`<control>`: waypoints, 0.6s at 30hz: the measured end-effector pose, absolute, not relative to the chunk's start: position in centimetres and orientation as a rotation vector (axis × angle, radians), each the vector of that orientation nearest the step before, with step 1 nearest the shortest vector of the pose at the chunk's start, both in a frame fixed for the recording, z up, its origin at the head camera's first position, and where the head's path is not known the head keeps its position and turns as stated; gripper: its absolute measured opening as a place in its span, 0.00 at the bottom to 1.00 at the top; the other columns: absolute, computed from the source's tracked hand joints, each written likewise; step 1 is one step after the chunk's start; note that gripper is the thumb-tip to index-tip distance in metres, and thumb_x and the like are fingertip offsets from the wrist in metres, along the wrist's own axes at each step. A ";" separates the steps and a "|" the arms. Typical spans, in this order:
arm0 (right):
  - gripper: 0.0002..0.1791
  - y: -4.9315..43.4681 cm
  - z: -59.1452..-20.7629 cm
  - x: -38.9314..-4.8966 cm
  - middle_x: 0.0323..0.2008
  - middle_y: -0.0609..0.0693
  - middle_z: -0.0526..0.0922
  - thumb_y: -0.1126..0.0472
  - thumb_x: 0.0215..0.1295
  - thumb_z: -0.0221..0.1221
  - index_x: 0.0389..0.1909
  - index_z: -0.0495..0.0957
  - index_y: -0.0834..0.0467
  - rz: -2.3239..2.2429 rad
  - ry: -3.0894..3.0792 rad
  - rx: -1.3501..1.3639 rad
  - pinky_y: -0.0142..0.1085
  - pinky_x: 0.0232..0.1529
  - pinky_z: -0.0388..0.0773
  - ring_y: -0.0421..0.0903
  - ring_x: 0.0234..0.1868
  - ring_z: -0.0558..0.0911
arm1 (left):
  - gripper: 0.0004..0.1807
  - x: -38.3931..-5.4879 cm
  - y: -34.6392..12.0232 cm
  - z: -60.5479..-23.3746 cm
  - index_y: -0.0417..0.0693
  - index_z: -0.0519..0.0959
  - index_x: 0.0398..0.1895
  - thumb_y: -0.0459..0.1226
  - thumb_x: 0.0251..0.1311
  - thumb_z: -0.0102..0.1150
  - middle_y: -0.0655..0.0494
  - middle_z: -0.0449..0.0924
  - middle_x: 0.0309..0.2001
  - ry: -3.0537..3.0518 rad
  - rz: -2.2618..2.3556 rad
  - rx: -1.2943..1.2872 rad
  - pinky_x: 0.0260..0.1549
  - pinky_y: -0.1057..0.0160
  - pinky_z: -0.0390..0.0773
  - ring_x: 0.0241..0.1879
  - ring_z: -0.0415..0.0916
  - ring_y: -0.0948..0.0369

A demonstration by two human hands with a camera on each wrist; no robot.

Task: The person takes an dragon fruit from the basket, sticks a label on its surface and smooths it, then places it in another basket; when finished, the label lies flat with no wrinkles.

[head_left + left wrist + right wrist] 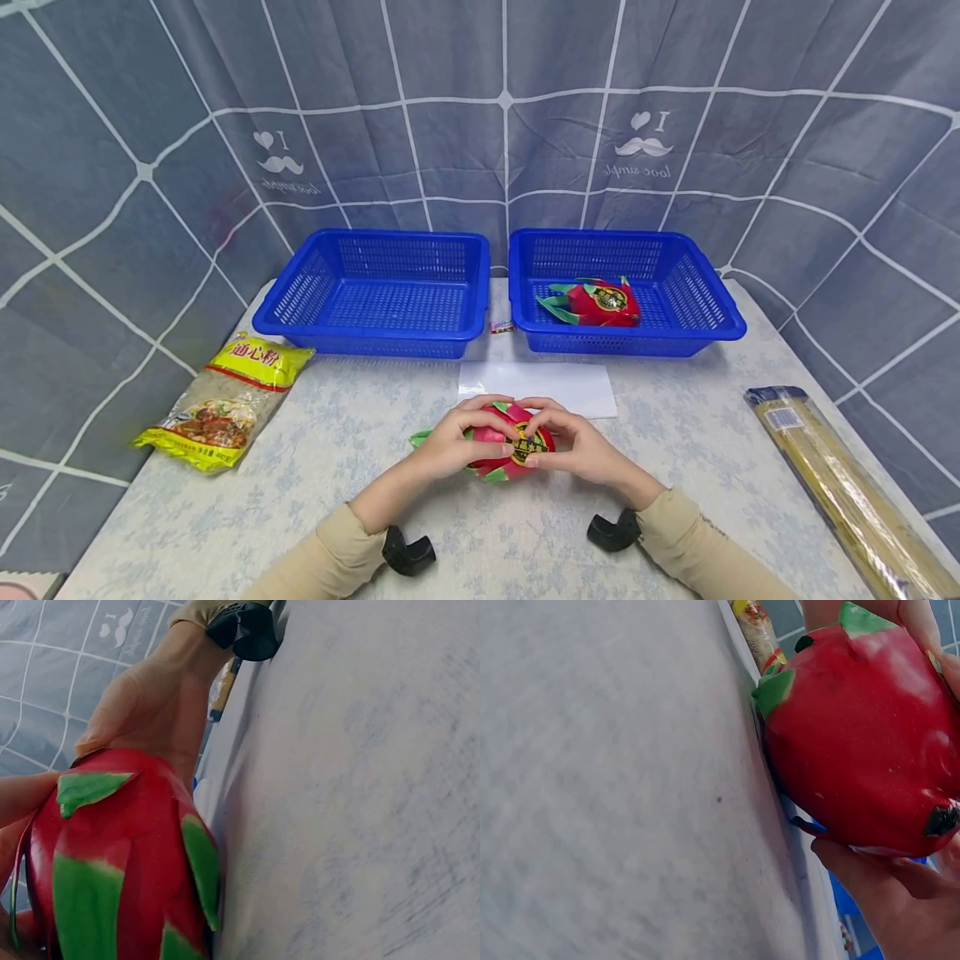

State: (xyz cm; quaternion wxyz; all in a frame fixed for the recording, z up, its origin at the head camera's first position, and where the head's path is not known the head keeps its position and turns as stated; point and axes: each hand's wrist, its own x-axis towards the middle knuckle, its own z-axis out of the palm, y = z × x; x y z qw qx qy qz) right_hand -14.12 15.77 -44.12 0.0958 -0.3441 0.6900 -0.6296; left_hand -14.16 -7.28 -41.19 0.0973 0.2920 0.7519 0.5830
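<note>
In the head view, a red dragon fruit with green scales and a round dark-and-yellow sticker sits low over the pale flowered table, near the front edge and just in front of a white sheet of paper. The left hand curls its fingers over the fruit's top and left side, and the right hand cups the right side with its fingers bent round it, fingertips meeting near the sticker. Behind the paper stand two blue baskets: the left basket and the right basket, which holds a second dragon fruit. A small wrapped sweet lies between the baskets. A yellow bag of pasta lies at the left of the table, and a long packet of noodles runs along the right edge. In the left wrist view, the dragon fruit fills the lower left, its underside touching or just off the tablecloth; the right hand lies against its far side, and only a slip of the left hand's fingers shows at the edge, pressed to the skin. In the right wrist view, the fruit is close against the table, the right hand's fingers wrapped under it, and the bag of pasta shows beyond.
</note>
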 end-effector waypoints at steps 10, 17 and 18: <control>0.17 15.3 -44.2 -13.7 0.63 0.65 0.60 0.72 0.57 0.62 0.47 0.72 0.64 -1.952 1.991 -0.967 0.35 0.53 0.73 0.43 0.62 0.67 | 0.13 -14.1 -7.2 -41.5 0.41 0.84 0.42 0.33 0.51 0.66 0.49 0.70 0.59 2.226 1.762 0.863 0.48 0.61 0.74 0.59 0.62 0.49; 0.13 15.3 -44.4 -13.9 0.60 0.67 0.62 0.72 0.54 0.65 0.36 0.71 0.65 -2.022 1.963 -0.884 0.32 0.51 0.73 0.46 0.57 0.71 | 0.12 -14.1 -7.1 -41.5 0.41 0.84 0.39 0.33 0.50 0.68 0.48 0.71 0.58 2.231 1.765 0.838 0.46 0.60 0.75 0.58 0.62 0.49; 0.12 15.3 -44.4 -13.9 0.59 0.67 0.63 0.72 0.53 0.65 0.33 0.71 0.65 -2.030 1.967 -0.873 0.31 0.51 0.73 0.47 0.56 0.72 | 0.12 -14.2 -7.1 -41.5 0.41 0.85 0.38 0.33 0.49 0.68 0.49 0.71 0.58 2.229 1.768 0.832 0.47 0.59 0.74 0.58 0.63 0.49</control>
